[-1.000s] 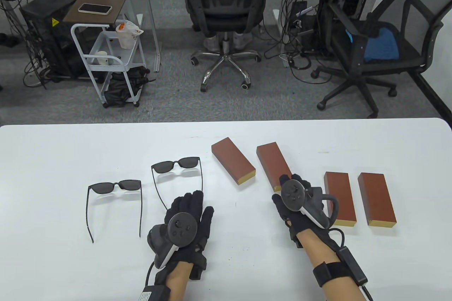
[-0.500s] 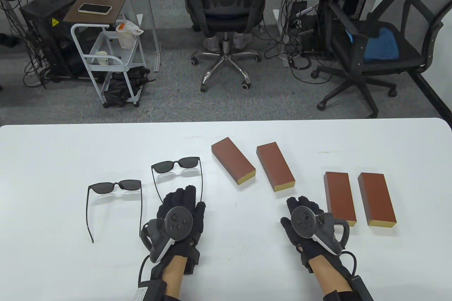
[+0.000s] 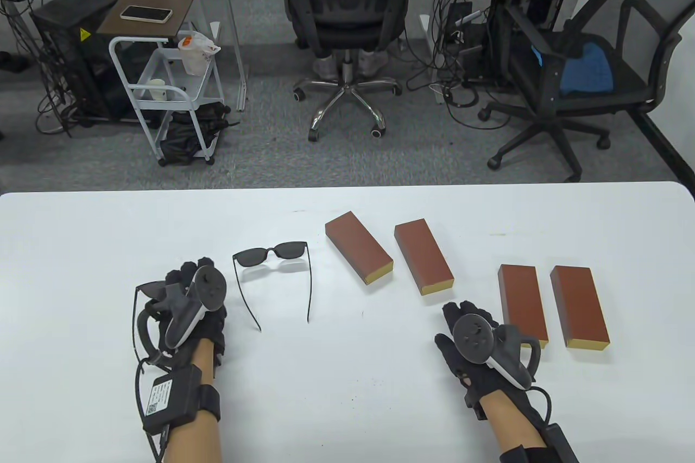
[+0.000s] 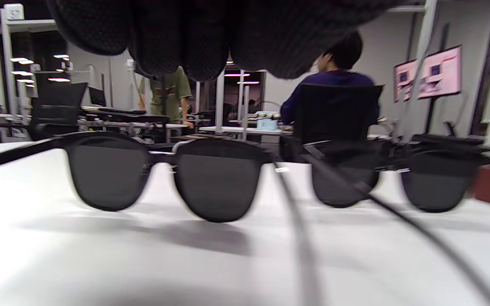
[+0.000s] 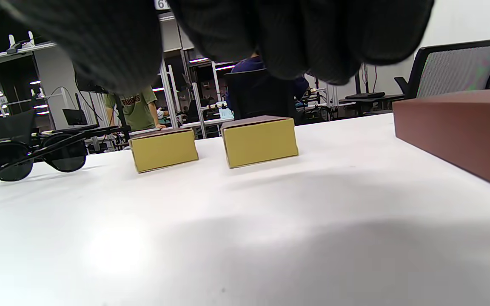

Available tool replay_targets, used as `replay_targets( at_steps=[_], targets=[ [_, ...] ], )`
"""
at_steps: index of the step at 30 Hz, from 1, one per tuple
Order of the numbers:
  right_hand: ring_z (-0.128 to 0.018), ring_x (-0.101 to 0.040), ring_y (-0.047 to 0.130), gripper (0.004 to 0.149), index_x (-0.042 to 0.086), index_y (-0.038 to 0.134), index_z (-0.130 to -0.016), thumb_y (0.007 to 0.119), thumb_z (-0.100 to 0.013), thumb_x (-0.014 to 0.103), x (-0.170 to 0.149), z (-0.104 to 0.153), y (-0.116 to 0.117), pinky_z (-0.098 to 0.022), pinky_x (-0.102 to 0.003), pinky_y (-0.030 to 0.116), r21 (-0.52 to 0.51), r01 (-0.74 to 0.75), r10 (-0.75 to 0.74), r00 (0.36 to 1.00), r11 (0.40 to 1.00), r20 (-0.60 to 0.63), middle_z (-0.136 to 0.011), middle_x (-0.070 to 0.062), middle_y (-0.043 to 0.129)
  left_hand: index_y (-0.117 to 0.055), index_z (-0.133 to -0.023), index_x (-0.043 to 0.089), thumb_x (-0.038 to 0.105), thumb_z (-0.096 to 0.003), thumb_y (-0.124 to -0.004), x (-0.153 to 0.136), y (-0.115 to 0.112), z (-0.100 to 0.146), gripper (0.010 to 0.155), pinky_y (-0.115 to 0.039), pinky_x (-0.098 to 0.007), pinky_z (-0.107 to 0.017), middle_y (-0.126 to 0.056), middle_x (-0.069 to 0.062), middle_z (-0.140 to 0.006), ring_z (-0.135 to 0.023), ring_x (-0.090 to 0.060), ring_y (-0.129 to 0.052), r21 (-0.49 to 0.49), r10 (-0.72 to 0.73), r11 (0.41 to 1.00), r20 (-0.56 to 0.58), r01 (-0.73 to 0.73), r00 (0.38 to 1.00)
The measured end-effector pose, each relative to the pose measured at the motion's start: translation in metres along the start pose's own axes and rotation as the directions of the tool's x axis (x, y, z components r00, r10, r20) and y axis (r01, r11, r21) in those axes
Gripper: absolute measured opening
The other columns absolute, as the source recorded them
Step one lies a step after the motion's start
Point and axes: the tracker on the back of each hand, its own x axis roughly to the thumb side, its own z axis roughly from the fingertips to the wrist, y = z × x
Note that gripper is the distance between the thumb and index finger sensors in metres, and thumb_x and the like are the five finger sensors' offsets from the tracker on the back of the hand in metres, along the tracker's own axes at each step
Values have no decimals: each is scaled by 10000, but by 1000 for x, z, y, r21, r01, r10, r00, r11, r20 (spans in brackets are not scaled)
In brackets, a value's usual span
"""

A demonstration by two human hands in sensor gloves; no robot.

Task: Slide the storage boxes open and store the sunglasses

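Note:
Two pairs of black sunglasses stand on the white table point(image 3: 347, 376) with their arms unfolded. My left hand point(image 3: 187, 281) is over the front of the left pair point(image 3: 145, 289). In the left wrist view my fingers point(image 4: 202, 38) hang just above that pair's frame point(image 4: 164, 170), holding nothing. The right pair point(image 3: 271, 252) stands free and also shows in the left wrist view point(image 4: 398, 178). Several closed brown boxes with yellow ends lie to the right: two angled ones point(image 3: 358, 247) point(image 3: 423, 257) and two side by side point(image 3: 522, 303) point(image 3: 579, 305). My right hand point(image 3: 461, 322) rests empty on the table, left of the third box.
The right wrist view shows the yellow ends of two boxes point(image 5: 163, 149) point(image 5: 260, 141), a brown box side point(image 5: 462, 131) close on the right and the right pair of sunglasses point(image 5: 36, 159) at the left. Office chairs and a cart stand beyond the table's far edge.
My left hand moved left, from beside the right pair's arm to over the left pair. My right hand drew back from the second box towards me and then stayed.

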Motion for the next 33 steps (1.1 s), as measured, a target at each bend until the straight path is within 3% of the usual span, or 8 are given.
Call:
replay_targets(
  at_steps=[7, 15, 23, 29, 33],
  targets=[
    [-843, -437, 739, 614, 236, 693, -899, 837, -360, 493, -18, -2, -1, -623, -534, 681, 2, 6, -6, 998, 1000, -68, -976, -164, 685, -652, -1086, 324, 325, -504, -854, -25, -19, -39, 616, -588, -639, -719, -623, -25, -1167, -1097, -347, -608, -135, -219, 969, -72, 208, 973],
    [-842, -438, 739, 610, 237, 695, -898, 837, -361, 489, -31, -3, 2, -623, -532, 680, 10, 9, -8, 993, 1000, -115, -976, -163, 685, -700, -1049, 353, 258, -501, -863, -30, -35, -62, 580, -544, -654, -742, -606, 9, -1180, -1131, -318, -558, -235, -343, 918, -71, 318, 937],
    [-842, -435, 741, 608, 238, 694, -898, 836, -362, 486, -28, -3, 5, -623, -532, 681, 19, -11, 13, 995, 1000, -104, -974, -161, 688, -827, -905, 351, 223, -521, -795, -31, -45, -65, 405, -595, -619, -732, -764, 34, -1077, -1064, -298, -699, -216, -349, 919, -56, 330, 935],
    [-844, -434, 738, 621, 240, 674, -908, 834, -362, 489, -25, -3, 4, -624, -531, 681, 9, 1, 0, 996, 1000, -90, -977, -161, 683, -834, -890, 345, 215, -525, -777, -36, -40, -60, 392, -614, -588, -735, -825, 36, -1010, -1020, -294, -762, -231, -351, 915, -50, 331, 935],
    [-844, -434, 738, 625, 236, 670, -910, 835, -362, 487, -21, -3, 1, -624, -528, 682, -2, 16, -16, 997, 1000, -73, -977, -163, 681, -831, -897, 346, 219, -526, -776, -42, -25, -52, 396, -619, -586, -734, -835, 37, -1000, -1008, -293, -777, -215, -350, 919, -60, 331, 935]
  ],
)
